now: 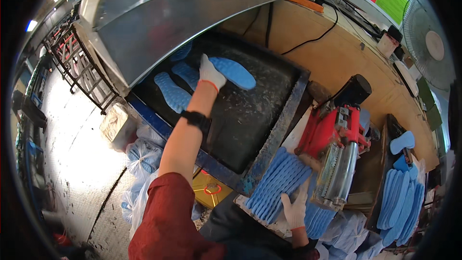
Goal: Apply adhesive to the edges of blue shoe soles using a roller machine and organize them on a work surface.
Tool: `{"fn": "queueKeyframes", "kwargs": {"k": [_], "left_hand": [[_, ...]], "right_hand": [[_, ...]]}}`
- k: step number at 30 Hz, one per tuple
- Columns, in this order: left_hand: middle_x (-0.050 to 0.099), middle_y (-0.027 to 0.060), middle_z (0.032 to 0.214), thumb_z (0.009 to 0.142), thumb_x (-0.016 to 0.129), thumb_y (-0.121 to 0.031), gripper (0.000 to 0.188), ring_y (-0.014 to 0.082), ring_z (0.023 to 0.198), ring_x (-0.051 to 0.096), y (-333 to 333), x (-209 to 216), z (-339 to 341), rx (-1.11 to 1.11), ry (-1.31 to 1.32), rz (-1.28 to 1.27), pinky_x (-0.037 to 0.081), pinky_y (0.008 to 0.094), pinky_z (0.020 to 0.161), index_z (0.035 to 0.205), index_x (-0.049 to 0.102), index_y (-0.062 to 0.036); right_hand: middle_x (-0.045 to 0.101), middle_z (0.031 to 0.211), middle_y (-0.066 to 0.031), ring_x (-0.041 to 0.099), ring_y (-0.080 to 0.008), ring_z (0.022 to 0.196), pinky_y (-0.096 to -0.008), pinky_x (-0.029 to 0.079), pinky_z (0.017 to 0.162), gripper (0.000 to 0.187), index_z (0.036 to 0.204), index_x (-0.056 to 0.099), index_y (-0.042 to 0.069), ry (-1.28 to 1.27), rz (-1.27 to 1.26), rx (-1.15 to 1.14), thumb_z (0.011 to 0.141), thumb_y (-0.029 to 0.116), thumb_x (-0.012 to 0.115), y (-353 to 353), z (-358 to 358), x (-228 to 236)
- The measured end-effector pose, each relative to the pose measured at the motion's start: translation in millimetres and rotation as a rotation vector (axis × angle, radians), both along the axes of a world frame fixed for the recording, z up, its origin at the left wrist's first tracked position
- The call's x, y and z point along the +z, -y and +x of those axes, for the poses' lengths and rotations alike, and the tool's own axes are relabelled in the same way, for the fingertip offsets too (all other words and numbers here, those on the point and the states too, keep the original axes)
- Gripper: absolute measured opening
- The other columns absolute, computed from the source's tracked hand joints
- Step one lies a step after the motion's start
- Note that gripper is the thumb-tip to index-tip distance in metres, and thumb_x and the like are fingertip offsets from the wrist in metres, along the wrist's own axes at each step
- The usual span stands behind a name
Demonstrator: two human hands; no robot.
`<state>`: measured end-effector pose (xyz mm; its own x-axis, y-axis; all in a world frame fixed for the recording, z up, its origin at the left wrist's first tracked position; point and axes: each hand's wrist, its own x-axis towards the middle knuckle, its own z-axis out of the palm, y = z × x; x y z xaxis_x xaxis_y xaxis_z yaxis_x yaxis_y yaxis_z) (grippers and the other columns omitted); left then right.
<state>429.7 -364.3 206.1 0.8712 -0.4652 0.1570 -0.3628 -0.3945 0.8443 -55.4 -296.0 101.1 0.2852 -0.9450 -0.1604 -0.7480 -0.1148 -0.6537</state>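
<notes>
A dark-red sleeve [166, 212] leads to the left hand [211, 74], which touches a blue insole [238, 74] at its right on a black surface [255, 115]; whether it grips cannot be told. Further insoles [171, 91] already lie left of that hand. Beside the right hand [294, 213], spread-fingered, stacked insoles [275, 180] remain, so work appears only partly done.

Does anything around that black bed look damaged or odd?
Mild wear: the frame looks scuffed, with patchy paint along its right side. The black bed shows scattered pale marks near the blue insoles; scratches or residue, I can't tell.
</notes>
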Motion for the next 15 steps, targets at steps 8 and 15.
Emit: {"fn": "queueKeyframes", "kwargs": {"k": [8,15], "left_hand": [[0.027,0.0186,0.157,0.094,0.052,-0.041,0.078,0.0317,0.142,0.033,49.1,-38.6,103.6,0.127,0.213,0.628,0.033,0.039,0.115,0.152,0.019,-0.0001],[0.048,0.0182,0.144,0.095,0.037,-0.064,0.079,0.0316,0.136,0.043,38.4,14.2,74.4,0.249,-0.229,0.201,0.036,0.035,0.111,0.147,0.039,-0.0046]], "right_hand": [[0.031,0.147,-0.0299,0.038,-0.0482,0.131,-0.0479,0.036,0.106,0.092,0.148,0.024,0.001,0.059,-0.064,0.091,0.081,0.039,0.074,2.9,-9.7,-24.2],[0.055,0.121,-0.0234,0.055,-0.0414,0.114,-0.0426,0.044,0.098,0.063,0.138,0.04,-0.001,0.151,-0.06,0.071,0.086,0.024,0.066,5.7,-15.1,-12.4]]}}
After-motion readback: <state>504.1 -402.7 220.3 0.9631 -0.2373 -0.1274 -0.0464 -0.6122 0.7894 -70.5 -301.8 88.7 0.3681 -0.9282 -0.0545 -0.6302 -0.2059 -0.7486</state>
